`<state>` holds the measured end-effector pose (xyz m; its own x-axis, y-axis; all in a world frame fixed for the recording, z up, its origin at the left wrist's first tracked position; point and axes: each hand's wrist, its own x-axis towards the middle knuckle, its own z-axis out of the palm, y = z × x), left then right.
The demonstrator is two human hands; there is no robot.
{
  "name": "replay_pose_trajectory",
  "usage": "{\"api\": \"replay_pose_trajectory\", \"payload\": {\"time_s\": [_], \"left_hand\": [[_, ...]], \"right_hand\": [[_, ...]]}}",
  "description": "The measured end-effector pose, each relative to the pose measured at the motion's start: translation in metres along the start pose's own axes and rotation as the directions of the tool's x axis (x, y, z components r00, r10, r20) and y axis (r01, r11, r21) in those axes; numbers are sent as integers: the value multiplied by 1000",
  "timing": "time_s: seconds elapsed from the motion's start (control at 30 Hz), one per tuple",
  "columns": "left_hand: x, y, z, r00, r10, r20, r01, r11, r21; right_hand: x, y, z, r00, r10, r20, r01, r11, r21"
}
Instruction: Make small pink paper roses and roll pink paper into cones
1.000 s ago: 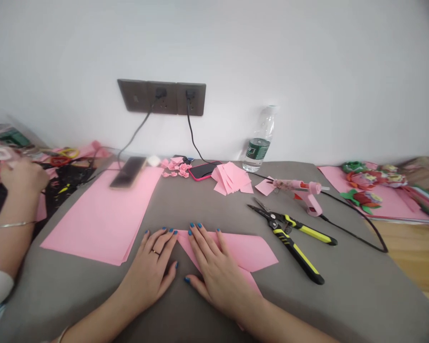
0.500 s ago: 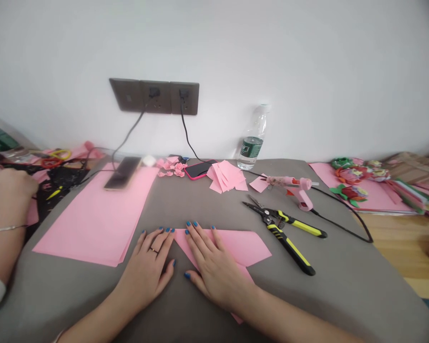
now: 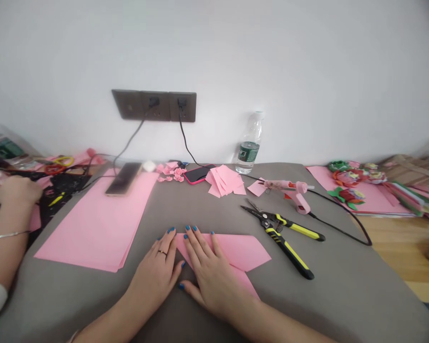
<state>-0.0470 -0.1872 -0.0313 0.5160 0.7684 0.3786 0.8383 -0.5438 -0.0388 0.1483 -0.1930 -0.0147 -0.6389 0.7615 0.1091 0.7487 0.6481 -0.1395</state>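
Note:
A folded sheet of pink paper (image 3: 248, 250) lies on the grey table in front of me. My right hand (image 3: 209, 271) rests flat on it, fingers stretched out and thumb apart on the table side. At the paper's left corner is my left hand (image 3: 159, 264), a ring on one finger, its fingertips touching or just beside the edge. Its fingers are extended and lie close together, with the thumb apart. Part of the paper is hidden under my right hand and forearm.
Right of the paper lie open pliers (image 3: 280, 233) and a pink glue gun (image 3: 289, 190). Behind are small pink squares (image 3: 225, 181), a bottle (image 3: 248, 147) and a phone (image 3: 198, 175). Another phone (image 3: 124, 179) sits on pink sheets (image 3: 96, 221). A co-worker's hand (image 3: 16, 190) is at left.
My left hand has shifted right and its fingers have drawn closer together. My right hand stays flat on the paper, its wrist slightly lower. The view has tilted up a little.

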Motion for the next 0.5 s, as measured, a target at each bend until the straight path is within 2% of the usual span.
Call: {"api": "replay_pose_trajectory", "payload": {"time_s": [0.17, 0.33, 0.5], "left_hand": [[-4, 8, 3, 999, 26, -39, -24, 998, 59], [-3, 8, -1, 1000, 8, -2, -8, 996, 92], [-1, 4, -6, 999, 42, 9, -43, 993, 107]], "right_hand": [[0, 1, 2, 1000, 0, 12, 0, 999, 35], [-3, 4, 1, 1000, 12, 17, -13, 998, 59], [-25, 21, 0, 994, 101, 41, -103, 994, 33]]}}
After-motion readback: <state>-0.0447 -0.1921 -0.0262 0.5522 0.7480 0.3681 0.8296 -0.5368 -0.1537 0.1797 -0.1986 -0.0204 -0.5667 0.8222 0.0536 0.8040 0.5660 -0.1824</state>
